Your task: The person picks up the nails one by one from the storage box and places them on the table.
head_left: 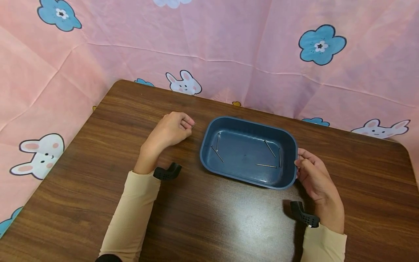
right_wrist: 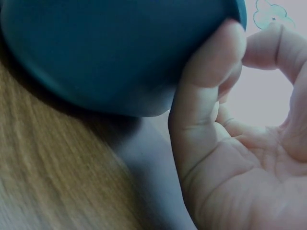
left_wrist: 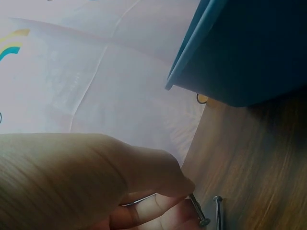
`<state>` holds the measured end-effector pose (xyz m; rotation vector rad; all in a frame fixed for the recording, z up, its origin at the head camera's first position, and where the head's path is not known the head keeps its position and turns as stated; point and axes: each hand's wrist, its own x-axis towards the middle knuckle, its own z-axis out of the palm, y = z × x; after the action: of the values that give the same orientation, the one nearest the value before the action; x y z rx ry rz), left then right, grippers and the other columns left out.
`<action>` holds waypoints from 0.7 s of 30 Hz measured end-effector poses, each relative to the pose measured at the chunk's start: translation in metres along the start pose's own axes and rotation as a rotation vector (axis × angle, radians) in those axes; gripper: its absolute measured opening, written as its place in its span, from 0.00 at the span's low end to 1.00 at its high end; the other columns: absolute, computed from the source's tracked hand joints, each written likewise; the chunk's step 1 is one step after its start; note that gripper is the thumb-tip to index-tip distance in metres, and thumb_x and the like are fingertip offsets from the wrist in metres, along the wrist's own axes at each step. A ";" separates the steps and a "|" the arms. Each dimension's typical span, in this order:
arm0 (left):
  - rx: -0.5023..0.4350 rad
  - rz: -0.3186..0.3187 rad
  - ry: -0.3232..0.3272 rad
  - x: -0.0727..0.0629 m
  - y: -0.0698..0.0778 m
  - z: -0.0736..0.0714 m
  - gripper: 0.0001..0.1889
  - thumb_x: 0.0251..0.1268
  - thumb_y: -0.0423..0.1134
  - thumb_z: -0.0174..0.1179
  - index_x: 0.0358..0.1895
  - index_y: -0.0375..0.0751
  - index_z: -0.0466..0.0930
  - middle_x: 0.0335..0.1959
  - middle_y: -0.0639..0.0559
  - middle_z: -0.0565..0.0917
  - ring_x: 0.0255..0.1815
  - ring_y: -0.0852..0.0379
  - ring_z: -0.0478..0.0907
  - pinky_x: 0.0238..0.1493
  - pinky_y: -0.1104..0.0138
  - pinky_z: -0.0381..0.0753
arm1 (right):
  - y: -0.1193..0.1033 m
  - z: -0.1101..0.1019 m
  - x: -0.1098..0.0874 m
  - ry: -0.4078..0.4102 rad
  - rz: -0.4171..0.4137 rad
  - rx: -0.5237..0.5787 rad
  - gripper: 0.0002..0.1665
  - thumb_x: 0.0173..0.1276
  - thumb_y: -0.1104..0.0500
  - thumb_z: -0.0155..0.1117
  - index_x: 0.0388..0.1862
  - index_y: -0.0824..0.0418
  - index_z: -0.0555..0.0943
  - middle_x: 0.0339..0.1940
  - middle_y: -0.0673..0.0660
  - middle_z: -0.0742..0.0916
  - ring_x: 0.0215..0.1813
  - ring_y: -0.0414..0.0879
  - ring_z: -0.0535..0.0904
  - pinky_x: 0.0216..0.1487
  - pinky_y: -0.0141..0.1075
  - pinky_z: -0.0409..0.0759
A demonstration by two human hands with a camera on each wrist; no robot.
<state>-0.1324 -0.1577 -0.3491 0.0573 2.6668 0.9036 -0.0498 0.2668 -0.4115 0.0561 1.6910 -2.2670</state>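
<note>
A dark blue plastic tray [head_left: 242, 143] sits on the table with several thin metal nails lying in it, among them one nail [head_left: 266, 166] near its front right corner. My right hand [head_left: 315, 178] grips the tray's right end, thumb at the rim; in the right wrist view the fingers [right_wrist: 204, 103] press against the outer wall. Left of the tray, my left hand [head_left: 171, 129] pinches a nail [left_wrist: 198, 211] between thumb and fingers, its head sticking out past the fingertips. Beside it in the left wrist view shows a second nail [left_wrist: 218, 211], partly cut off by the frame.
The wood-grain table [head_left: 229, 222] has rounded back corners. Behind it hangs a pink cloth [head_left: 229, 40] printed with rabbits and blue flowers. A black wrist mount [head_left: 167, 171] sits at the left cuff, another black mount [head_left: 304, 214] at the right.
</note>
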 end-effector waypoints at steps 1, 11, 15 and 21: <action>0.002 -0.001 -0.003 0.000 0.000 0.000 0.14 0.70 0.33 0.58 0.54 0.38 0.86 0.50 0.40 0.89 0.53 0.44 0.83 0.60 0.52 0.80 | 0.000 0.000 0.000 -0.002 -0.001 0.000 0.20 0.79 0.71 0.42 0.53 0.58 0.81 0.34 0.47 0.87 0.30 0.37 0.81 0.31 0.28 0.81; 0.003 -0.009 -0.015 0.002 -0.002 0.003 0.13 0.70 0.32 0.59 0.54 0.38 0.86 0.48 0.41 0.89 0.50 0.45 0.83 0.57 0.53 0.80 | 0.000 0.002 0.000 -0.010 -0.026 0.017 0.22 0.77 0.73 0.41 0.51 0.58 0.81 0.34 0.46 0.87 0.30 0.36 0.81 0.30 0.27 0.80; 0.007 -0.013 -0.023 0.003 -0.003 0.004 0.13 0.71 0.32 0.58 0.54 0.38 0.86 0.48 0.41 0.88 0.50 0.45 0.82 0.57 0.54 0.80 | 0.000 0.002 0.000 -0.001 -0.023 0.015 0.22 0.77 0.73 0.41 0.50 0.57 0.81 0.34 0.45 0.87 0.30 0.36 0.81 0.30 0.27 0.80; 0.017 -0.010 -0.030 0.004 -0.004 0.006 0.13 0.70 0.32 0.58 0.54 0.38 0.86 0.48 0.41 0.88 0.52 0.45 0.83 0.61 0.51 0.79 | 0.000 0.002 0.000 -0.001 -0.016 0.010 0.21 0.78 0.73 0.41 0.51 0.57 0.81 0.34 0.45 0.86 0.31 0.36 0.81 0.31 0.27 0.80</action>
<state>-0.1342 -0.1569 -0.3579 0.0610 2.6450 0.8711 -0.0495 0.2650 -0.4106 0.0445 1.6853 -2.2871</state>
